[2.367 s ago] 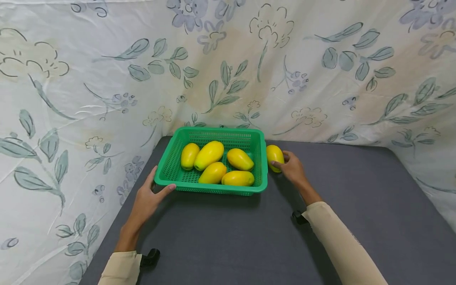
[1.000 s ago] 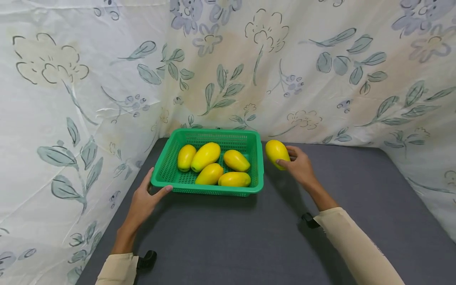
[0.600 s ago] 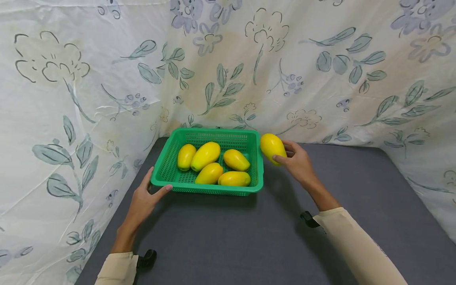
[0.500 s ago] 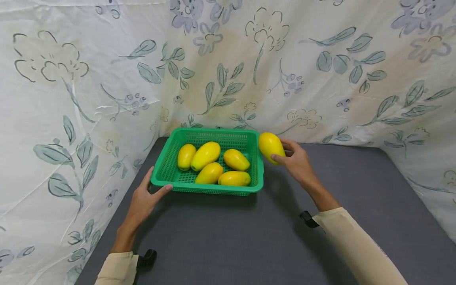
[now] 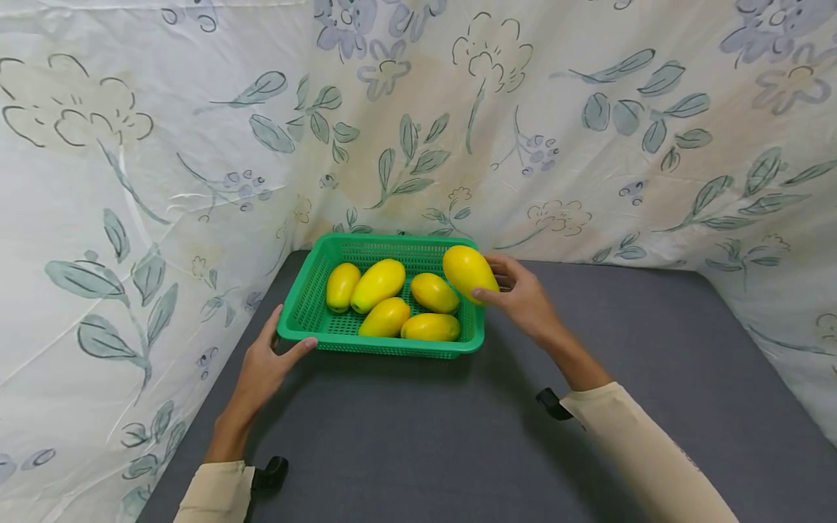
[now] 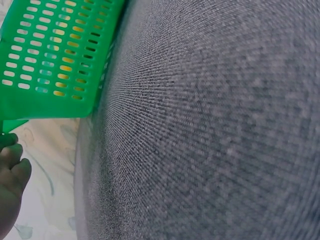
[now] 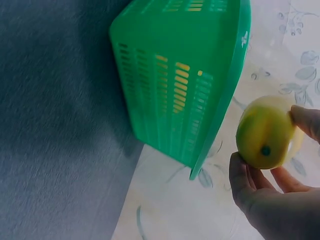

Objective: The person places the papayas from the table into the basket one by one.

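Note:
A green plastic basket (image 5: 392, 346) with slotted walls stands on the dark grey cloth, several yellow oval fruits (image 5: 378, 286) lying in it. At its front left corner, my left hand (image 5: 264, 369) holds the basket, thumb on the front rim and fingers along the left side. My right hand (image 5: 523, 299) grips another yellow oval fruit (image 5: 469, 272), raised and overlapping the right rim in the head view. In the right wrist view, that fruit (image 7: 265, 132) shows a small dark spot at its end, with thumb and fingers on opposite sides of it.
Dark grey cloth (image 5: 405, 436) covers the table under the basket and both arms. A white floral curtain (image 5: 523, 131) hangs close behind the basket and along the left side. Black straps (image 5: 552, 404) show at both wrists.
The right hand has lifted the fruit from the table beside the basket and carried it left, up to and over the right rim. The left hand has stayed at the corner.

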Tool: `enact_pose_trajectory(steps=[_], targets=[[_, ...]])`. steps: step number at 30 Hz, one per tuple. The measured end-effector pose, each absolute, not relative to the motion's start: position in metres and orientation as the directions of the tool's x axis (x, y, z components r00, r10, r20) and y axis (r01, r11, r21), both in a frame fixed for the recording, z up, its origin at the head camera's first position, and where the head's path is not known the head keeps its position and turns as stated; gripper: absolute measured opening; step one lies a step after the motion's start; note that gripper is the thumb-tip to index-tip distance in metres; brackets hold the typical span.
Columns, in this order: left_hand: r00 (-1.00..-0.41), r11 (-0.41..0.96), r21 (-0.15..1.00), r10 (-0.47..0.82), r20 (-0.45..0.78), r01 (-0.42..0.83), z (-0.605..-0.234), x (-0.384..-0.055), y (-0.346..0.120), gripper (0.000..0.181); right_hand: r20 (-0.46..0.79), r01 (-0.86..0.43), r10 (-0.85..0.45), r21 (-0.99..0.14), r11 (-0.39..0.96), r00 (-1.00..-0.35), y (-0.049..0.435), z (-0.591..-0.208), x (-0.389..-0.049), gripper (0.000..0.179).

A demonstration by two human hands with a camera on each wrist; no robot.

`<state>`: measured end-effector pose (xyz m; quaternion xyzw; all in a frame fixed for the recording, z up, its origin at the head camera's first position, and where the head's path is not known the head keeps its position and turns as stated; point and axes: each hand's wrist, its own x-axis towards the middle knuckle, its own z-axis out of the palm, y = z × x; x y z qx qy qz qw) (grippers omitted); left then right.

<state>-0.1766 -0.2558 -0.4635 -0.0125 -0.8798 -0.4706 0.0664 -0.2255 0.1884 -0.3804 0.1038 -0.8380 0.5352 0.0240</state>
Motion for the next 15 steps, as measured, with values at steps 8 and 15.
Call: enact_pose_trajectory(steps=[8, 15], targets=[[-0.991, 0.56, 0.825, -0.043, 0.127, 0.081, -0.464, -0.178, -0.256, 0.104, 0.144, -0.228, -0.227, -0.885, 0.406, -0.963, 0.171, -0.381, -0.223, 0.072], [-0.99, 0.559, 0.824, -0.041, 0.138, 0.092, -0.464, -0.179, -0.256, 0.104, 0.169, -0.249, -0.235, -0.894, 0.372, -0.957, 0.167, -0.386, -0.225, 0.07]])
